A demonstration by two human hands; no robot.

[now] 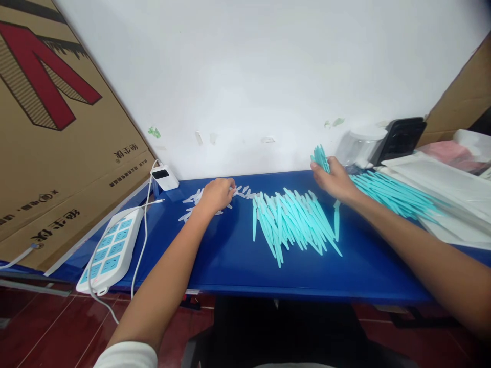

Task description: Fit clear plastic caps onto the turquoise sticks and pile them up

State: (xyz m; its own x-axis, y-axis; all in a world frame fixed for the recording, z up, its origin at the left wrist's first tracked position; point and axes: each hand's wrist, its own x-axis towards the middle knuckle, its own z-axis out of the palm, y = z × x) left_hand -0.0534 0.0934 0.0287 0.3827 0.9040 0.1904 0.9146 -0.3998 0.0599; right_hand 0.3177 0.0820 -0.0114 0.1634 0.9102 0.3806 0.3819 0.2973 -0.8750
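My left hand (219, 195) is at the pile of small translucent caps (197, 197) near the wall, with its fingers pinched together. Whatever lies between those fingertips is too small to make out. Raised over the right part of the table, my right hand (333, 179) is closed round a bunch of slim turquoise sticks (320, 157). Between my hands lies a wide heap of turquoise sticks with clear caps (293, 222) on their far ends. One capped stick (336, 221) rests at the heap's right edge. Further right is another pile of turquoise sticks (395, 194).
A white power strip (111, 250) with cables and a small white device (164, 177) are at the left, beside a large cardboard box (69, 143). White trays (452, 194), a clear container (364, 145) and a black object (401, 138) stand right on the blue table (238, 266).
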